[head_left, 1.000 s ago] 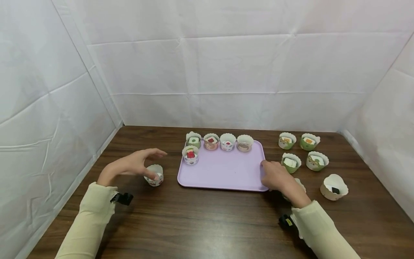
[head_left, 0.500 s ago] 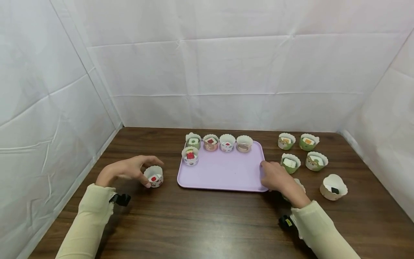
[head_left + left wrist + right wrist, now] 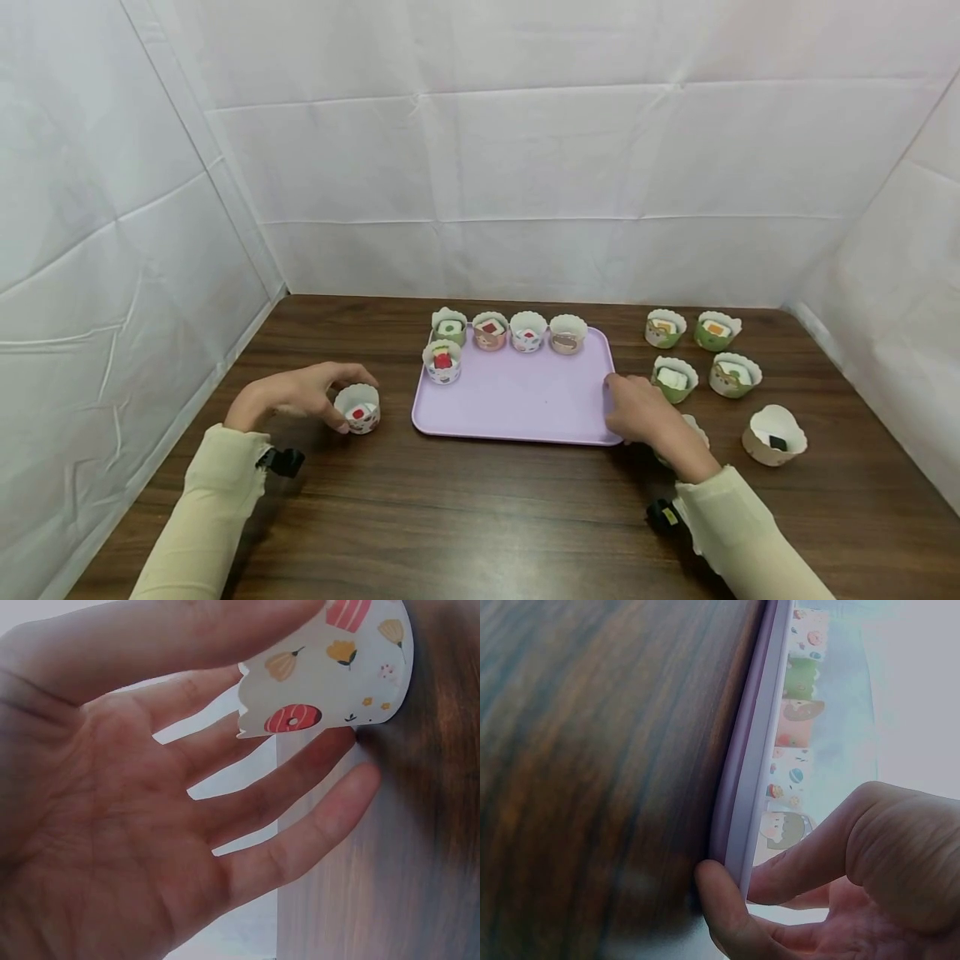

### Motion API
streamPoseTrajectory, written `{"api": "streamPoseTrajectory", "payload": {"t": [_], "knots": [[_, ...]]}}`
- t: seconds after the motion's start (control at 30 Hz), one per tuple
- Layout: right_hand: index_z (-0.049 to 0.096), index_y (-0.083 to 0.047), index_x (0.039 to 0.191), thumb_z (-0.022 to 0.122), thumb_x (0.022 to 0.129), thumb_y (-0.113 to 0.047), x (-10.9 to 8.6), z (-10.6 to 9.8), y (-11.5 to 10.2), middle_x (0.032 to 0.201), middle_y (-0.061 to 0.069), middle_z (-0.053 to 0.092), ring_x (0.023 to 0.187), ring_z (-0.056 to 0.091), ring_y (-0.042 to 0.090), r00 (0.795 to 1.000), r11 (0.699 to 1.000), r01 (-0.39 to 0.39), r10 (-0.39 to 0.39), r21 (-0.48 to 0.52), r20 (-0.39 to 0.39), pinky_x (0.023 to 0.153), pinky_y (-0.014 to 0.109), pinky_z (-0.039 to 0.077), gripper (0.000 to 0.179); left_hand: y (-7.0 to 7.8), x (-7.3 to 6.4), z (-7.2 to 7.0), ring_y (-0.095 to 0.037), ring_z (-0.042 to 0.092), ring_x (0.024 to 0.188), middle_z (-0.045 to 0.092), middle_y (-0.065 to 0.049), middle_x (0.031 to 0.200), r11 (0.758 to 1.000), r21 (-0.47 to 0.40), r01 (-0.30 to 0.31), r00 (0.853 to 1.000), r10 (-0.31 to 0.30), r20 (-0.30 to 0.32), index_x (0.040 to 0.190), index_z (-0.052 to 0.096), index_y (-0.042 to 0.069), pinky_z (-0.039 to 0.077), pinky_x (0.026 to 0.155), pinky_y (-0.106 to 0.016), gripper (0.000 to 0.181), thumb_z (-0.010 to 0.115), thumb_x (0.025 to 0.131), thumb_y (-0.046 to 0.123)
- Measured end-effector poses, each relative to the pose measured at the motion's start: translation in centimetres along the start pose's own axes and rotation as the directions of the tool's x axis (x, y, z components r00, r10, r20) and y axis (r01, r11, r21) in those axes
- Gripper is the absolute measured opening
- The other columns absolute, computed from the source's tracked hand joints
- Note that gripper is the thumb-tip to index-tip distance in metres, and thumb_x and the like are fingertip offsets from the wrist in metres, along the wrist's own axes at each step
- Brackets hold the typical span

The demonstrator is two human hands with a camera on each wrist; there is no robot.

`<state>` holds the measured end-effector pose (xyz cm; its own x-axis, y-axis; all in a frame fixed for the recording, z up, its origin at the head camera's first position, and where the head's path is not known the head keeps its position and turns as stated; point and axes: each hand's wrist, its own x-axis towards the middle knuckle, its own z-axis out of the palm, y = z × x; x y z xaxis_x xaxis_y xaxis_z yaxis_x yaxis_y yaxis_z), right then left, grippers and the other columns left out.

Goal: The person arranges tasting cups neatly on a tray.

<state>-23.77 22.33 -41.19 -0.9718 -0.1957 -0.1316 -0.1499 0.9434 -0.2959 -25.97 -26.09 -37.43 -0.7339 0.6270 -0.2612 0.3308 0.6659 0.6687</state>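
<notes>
My left hand [image 3: 296, 392] grips a small white paper baking cup [image 3: 362, 420] on the table, left of the tray. Flowers and a pink donut are printed on this cup [image 3: 337, 682] in the left wrist view, where the thumb [image 3: 187, 634] lies along its near side and fingers reach behind it. A white piece with a red square sits inside. At the right edge of the lilac tray [image 3: 525, 400] is my right hand [image 3: 643, 408]. Its thumb and a finger pinch the tray rim [image 3: 742, 795] in the right wrist view.
Several filled baking cups [image 3: 528, 342] line the tray's back edge, with another cup [image 3: 442, 373] at its left. More cups [image 3: 675, 389] stand on the wooden table [image 3: 480, 517] to the right, one partly hidden by my right arm. White cloth [image 3: 540, 167] encloses the back and sides.
My left hand has come down from above the cup and slightly back, and now its thumb and fingers lie around the cup. The right hand has kept its place on the tray.
</notes>
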Motion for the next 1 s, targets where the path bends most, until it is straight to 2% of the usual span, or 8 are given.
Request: {"api": "streamPoseTrajectory", "payload": {"t": [0.2,0.57,0.77,1.0], "knots": [[0.06,0.012,0.121,0.058,0.081,0.001,-0.06,-0.03,-0.05,0.092,0.021,0.064,0.067,0.06,0.024,1.0,1.0,0.006,-0.006,-0.004,-0.001,0.052,0.03,0.05,0.042,-0.05,0.1,0.05,-0.028,0.055,0.115,0.063,-0.018,0.131,0.998,0.008,-0.066,0.998,0.066,0.004,0.135,0.057,0.0,0.05,0.096,-0.04,0.059,0.083,0.082,0.006],[0.058,0.013,0.126,0.059,0.082,0.001,-0.06,0.02,-0.08,0.099,0.025,0.064,0.066,0.061,0.023,1.0,1.0,-0.006,0.006,0.003,0.012,0.051,0.029,0.052,0.046,0.13,0.02,0.07,-0.029,0.056,0.115,0.063,-0.016,0.131,0.999,0.018,-0.043,0.999,0.043,-0.017,0.136,0.057,0.001,0.05,0.099,-0.044,0.056,0.079,0.085,0.004],[0.058,0.013,0.126,0.058,0.082,0.001,-0.07,-0.06,-0.07,0.097,0.024,0.064,0.068,0.061,0.024,1.0,1.0,-0.005,0.005,0.001,0.011,0.052,0.029,0.051,0.045,0.22,0.07,0.14,-0.026,0.057,0.113,0.064,-0.013,0.128,0.997,0.045,-0.056,0.997,0.058,-0.047,0.134,0.059,0.006,0.051,0.094,-0.04,0.054,0.081,0.085,0.011],[0.059,0.012,0.124,0.059,0.082,0.0,-0.03,0.04,-0.02,0.095,0.022,0.064,0.067,0.061,0.023,1.0,1.0,-0.005,0.005,-0.003,0.009,0.052,0.029,0.051,0.044,0.04,0.08,0.26,-0.024,0.058,0.108,0.065,-0.013,0.124,0.998,0.021,-0.054,0.995,0.056,-0.083,0.131,0.059,0.006,0.051,0.089,-0.034,0.053,0.078,0.082,0.006]]}}
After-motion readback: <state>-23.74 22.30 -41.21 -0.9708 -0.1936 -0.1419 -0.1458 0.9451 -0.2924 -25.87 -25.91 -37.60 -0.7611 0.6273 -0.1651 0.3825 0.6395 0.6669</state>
